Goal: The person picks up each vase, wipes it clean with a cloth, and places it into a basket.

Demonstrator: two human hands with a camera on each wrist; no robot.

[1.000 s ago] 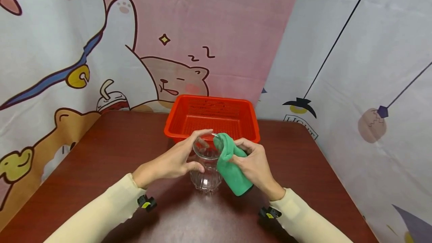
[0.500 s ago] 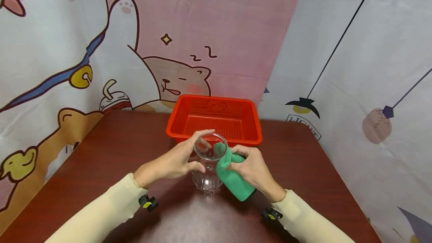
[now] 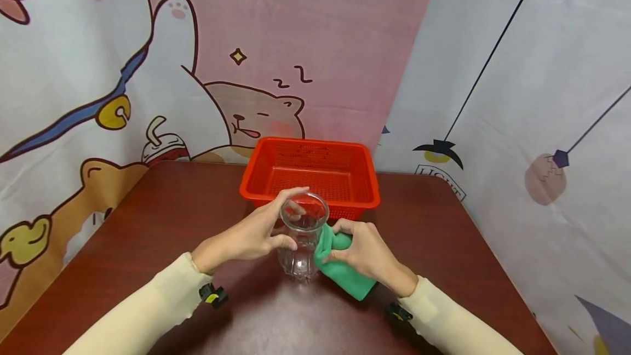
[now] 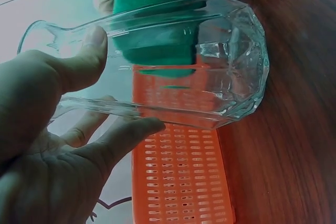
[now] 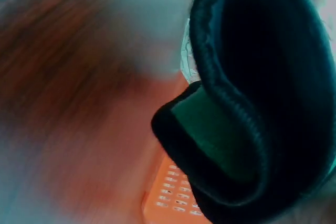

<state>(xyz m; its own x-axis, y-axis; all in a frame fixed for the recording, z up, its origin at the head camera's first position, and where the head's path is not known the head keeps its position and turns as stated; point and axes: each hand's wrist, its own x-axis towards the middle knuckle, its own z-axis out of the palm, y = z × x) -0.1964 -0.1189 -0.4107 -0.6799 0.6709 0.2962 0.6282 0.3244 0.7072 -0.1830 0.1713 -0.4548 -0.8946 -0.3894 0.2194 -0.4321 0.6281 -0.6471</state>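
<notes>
A clear glass vase point(image 3: 298, 262) is upright in the head view, its round mouth facing up. My left hand point(image 3: 246, 239) holds it around the neck from the left, the thumb point(image 4: 86, 61) in front and the other fingers behind. Whether its base touches the table, I cannot tell. My right hand point(image 3: 372, 253) pinches a folded green cloth point(image 3: 352, 281) against the vase's outer right side, just below the neck. Through the glass in the left wrist view, the green cloth point(image 4: 152, 40) shows on the far side. Dark-edged folds of the cloth point(image 5: 215, 135) fill much of the right wrist view.
A red plastic basket point(image 3: 366, 177) with a slotted wall stands behind the vase, near the back of the brown wooden table point(image 3: 419, 229). Printed cartoon curtains point(image 3: 345, 59) hang behind and along both sides. Wrist cameras point(image 3: 213, 295) sit on both sleeves.
My right hand has drawn the cloth from the vase's rim down onto its outer side, leaving the mouth uncovered. My left hand keeps its hold on the neck.
</notes>
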